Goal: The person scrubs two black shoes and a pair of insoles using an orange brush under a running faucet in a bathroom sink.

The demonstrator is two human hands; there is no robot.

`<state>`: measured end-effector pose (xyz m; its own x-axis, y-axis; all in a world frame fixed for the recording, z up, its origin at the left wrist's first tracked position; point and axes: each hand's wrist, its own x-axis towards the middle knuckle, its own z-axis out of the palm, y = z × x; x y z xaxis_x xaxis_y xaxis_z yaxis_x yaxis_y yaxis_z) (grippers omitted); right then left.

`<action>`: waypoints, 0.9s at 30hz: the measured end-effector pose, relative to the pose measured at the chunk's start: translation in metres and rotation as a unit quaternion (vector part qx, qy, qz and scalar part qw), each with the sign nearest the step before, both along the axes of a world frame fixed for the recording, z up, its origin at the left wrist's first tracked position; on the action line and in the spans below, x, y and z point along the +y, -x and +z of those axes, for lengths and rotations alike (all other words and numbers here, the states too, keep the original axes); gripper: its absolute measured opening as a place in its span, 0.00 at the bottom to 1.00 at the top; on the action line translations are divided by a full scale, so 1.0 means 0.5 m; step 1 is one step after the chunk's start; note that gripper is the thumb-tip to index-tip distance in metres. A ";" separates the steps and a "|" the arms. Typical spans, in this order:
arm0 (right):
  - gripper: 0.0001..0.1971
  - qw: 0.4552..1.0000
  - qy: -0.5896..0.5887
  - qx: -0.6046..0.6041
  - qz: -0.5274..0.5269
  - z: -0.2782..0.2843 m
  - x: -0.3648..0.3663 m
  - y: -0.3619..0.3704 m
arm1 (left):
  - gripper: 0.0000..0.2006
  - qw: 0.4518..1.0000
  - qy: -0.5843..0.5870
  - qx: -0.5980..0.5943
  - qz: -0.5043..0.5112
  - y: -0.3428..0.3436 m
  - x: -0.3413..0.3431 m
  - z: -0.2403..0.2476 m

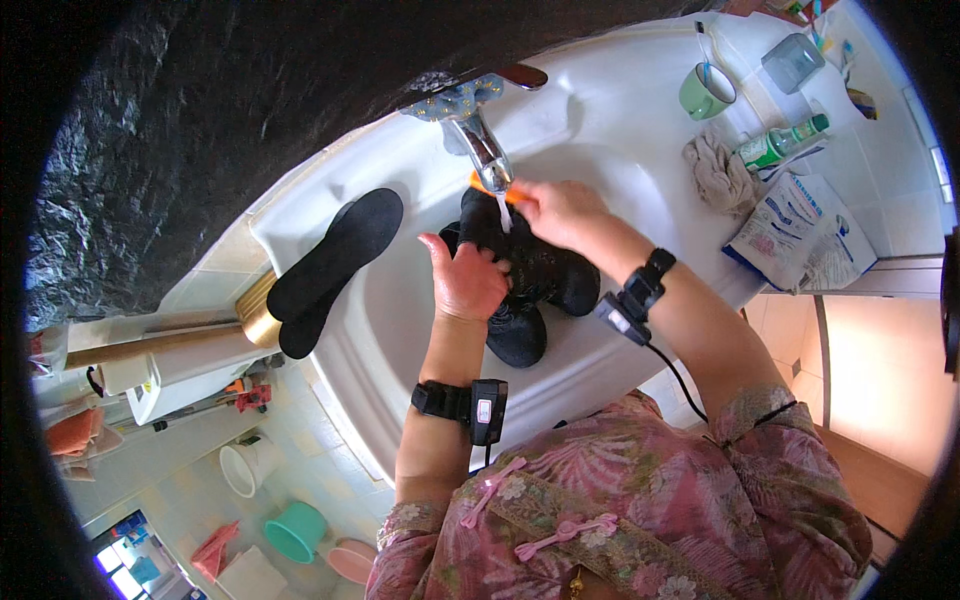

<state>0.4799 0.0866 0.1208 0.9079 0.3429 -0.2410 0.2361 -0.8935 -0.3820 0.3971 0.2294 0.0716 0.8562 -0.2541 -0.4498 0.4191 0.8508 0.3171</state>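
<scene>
A pair of black shoes (pixel 517 338) lies in the white washbasin (pixel 385 312), under a thin stream of water from the chrome tap (pixel 482 143). My left hand (pixel 467 281) grips the upper part of one shoe, its fingers curled over the dark fabric and its thumb sticking out. Just below the spout, my right hand (pixel 562 212) is closed on an orange brush (pixel 482 184). Only part of the brush shows; its bristles are hidden. Two black insoles (pixel 350 240) overlap on the basin's left rim.
On the right ledge stand a green mug (pixel 706 92) with a toothbrush, a green bottle (pixel 783 143), a crumpled beige cloth (pixel 721 172) and a white plastic packet (pixel 800 232). Buckets, including a green one (pixel 296 532), sit on the floor at lower left.
</scene>
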 end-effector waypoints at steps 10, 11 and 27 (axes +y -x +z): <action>0.13 0.999 -0.002 0.025 0.039 0.044 0.007 -0.005 | 0.49 0.999 -0.031 0.025 0.011 0.000 0.002 0.011; 0.13 0.996 -0.033 0.059 0.055 0.036 0.015 0.017 | 0.49 0.999 -0.023 0.027 0.020 0.001 0.004 0.002; 0.19 0.987 -0.149 -0.019 -0.049 -0.113 -0.053 0.138 | 0.50 0.978 0.179 -0.109 0.005 -0.007 0.027 -0.093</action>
